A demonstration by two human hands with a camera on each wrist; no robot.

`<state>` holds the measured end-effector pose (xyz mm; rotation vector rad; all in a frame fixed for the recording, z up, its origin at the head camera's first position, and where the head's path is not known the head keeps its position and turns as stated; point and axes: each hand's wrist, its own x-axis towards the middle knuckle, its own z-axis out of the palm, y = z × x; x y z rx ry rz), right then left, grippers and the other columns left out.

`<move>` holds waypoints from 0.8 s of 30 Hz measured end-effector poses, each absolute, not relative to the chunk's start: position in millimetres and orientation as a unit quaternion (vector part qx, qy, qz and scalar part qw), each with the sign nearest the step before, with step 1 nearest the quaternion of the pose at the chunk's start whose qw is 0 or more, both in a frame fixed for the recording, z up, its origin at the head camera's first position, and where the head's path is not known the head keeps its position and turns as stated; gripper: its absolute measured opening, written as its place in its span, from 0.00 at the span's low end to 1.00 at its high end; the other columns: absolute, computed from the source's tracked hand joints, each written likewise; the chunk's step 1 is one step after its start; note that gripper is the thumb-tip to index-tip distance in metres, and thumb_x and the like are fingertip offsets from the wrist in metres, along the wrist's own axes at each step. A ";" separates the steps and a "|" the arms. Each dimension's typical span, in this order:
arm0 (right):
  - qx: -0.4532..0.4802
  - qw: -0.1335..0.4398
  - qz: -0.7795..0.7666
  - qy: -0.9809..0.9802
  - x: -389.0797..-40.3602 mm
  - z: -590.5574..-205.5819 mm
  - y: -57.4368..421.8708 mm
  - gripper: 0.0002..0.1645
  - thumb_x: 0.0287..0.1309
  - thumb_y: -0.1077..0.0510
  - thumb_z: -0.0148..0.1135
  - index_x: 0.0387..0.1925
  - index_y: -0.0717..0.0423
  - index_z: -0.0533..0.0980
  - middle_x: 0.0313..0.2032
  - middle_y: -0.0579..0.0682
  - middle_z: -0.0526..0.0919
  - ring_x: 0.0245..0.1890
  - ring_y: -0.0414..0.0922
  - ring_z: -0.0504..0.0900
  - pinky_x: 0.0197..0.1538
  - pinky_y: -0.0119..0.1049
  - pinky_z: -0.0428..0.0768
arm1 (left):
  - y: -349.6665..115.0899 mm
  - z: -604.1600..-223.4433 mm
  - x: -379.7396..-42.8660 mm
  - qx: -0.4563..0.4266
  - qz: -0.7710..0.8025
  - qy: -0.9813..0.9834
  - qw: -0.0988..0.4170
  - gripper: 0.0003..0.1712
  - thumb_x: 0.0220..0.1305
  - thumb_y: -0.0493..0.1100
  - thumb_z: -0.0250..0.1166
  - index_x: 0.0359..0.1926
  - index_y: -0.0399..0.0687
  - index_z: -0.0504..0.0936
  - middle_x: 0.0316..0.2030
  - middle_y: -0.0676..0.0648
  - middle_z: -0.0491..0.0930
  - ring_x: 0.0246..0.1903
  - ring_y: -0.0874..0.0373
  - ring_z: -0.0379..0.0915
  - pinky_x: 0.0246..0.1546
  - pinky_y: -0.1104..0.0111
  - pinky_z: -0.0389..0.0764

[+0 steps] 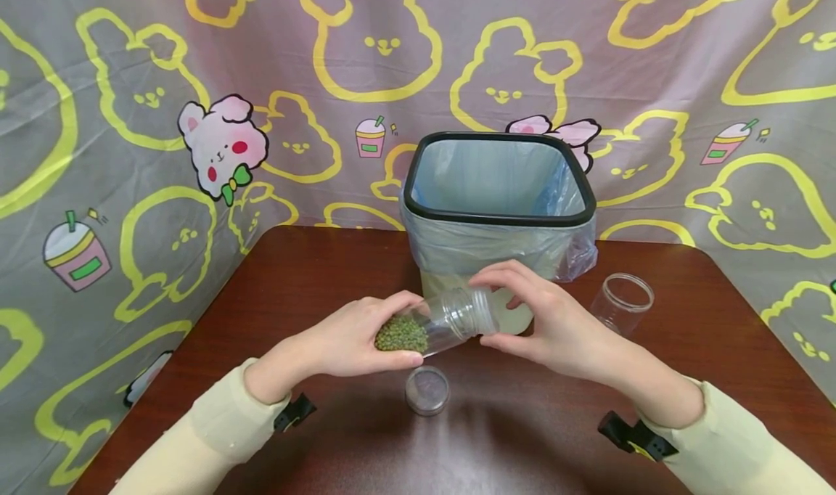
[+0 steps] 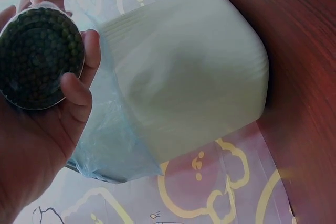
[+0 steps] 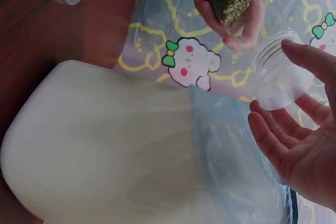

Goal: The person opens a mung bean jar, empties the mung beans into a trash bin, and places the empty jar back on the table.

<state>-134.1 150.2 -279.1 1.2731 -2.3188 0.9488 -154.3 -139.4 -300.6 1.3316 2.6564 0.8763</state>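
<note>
My left hand (image 1: 355,335) grips a clear jar (image 1: 440,324) by its base, holding it tilted on its side above the table. Green beans (image 1: 401,334) fill the base end, which faces the camera in the left wrist view. At the other end, my right hand (image 1: 555,321) has its thumb and fingers around the jar's ribbed, see-through end (image 3: 281,72); I cannot tell whether a lid is on it. Below the jar, a round clear lid (image 1: 427,391) lies on the table. A second clear jar (image 1: 623,305) stands beyond my right hand, its round rim facing up.
Behind the hands stands a pale bin (image 3: 100,145) with a black rim (image 1: 499,218) and a bluish plastic liner (image 1: 575,252) folded over its edge. The dark red-brown table (image 1: 313,270) backs onto a patterned cloth (image 1: 261,59).
</note>
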 end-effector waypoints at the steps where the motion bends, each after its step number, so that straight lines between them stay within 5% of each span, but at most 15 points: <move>1: 0.437 0.160 0.332 -0.821 -133.5 -280.0 151.8 0.39 0.42 0.62 0.79 0.57 0.53 0.72 0.52 0.44 0.75 0.48 0.42 0.76 0.40 0.34 0.79 | -140.2 -300.7 -153.9 0.429 0.284 0.857 0.020 0.30 0.58 0.58 0.68 0.57 0.54 0.72 0.40 0.61 0.80 0.35 0.68 0.74 0.38 0.69 0.76; 14: 0.389 0.101 0.295 -0.867 -129.9 -302.9 170.5 0.37 0.46 0.57 0.78 0.58 0.51 0.70 0.49 0.39 0.75 0.43 0.36 0.78 0.40 0.34 0.79 | -153.0 -300.8 -152.6 0.414 0.300 0.859 0.008 0.29 0.59 0.57 0.69 0.57 0.54 0.71 0.40 0.60 0.80 0.36 0.67 0.74 0.39 0.67 0.76; 24: 0.380 0.033 0.184 -0.906 -128.8 -326.1 175.4 0.31 0.50 0.45 0.74 0.54 0.47 0.73 0.43 0.37 0.74 0.36 0.35 0.77 0.39 0.37 0.78 | -158.8 -299.9 -151.8 0.398 0.308 0.864 0.015 0.29 0.59 0.59 0.69 0.57 0.56 0.71 0.38 0.61 0.79 0.35 0.66 0.74 0.38 0.67 0.76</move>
